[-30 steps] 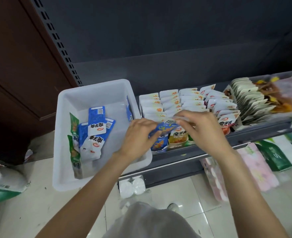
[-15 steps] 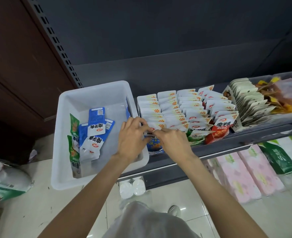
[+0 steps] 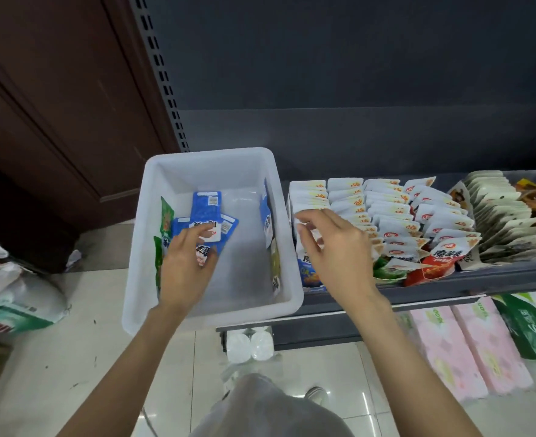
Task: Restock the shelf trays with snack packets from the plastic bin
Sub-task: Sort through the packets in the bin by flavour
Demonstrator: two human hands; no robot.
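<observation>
A white plastic bin [image 3: 134, 279] stands at the left end of the shelf. Inside it lie blue snack packets [image 3: 205, 205], green packets [image 3: 166, 219] along its left wall, and another blue packet [image 3: 266, 219] against its right wall. My left hand [image 3: 186, 266] reaches into the bin, fingers lying on the blue packets. My right hand [image 3: 336, 247] hovers over the leftmost row of the shelf tray, fingers loosely curled with nothing in them. A blue packet [image 3: 309, 272] stands at the front of that row. Rows of white packets [image 3: 386, 200] fill the tray.
Beige packets [image 3: 506, 216] fill the tray further right. The dark shelf edge [image 3: 481, 282] runs in front. Below lie pink tissue packs [image 3: 455, 342], a green pack [image 3: 531, 326] and white rolls [image 3: 249, 345]. White bags [image 3: 14, 298] sit on the floor left, by a brown door [image 3: 55, 121].
Both hands let go of the blue packet at the front of the left row. My left hand moved left into the bin onto the blue packets; my right hand lifted slightly.
</observation>
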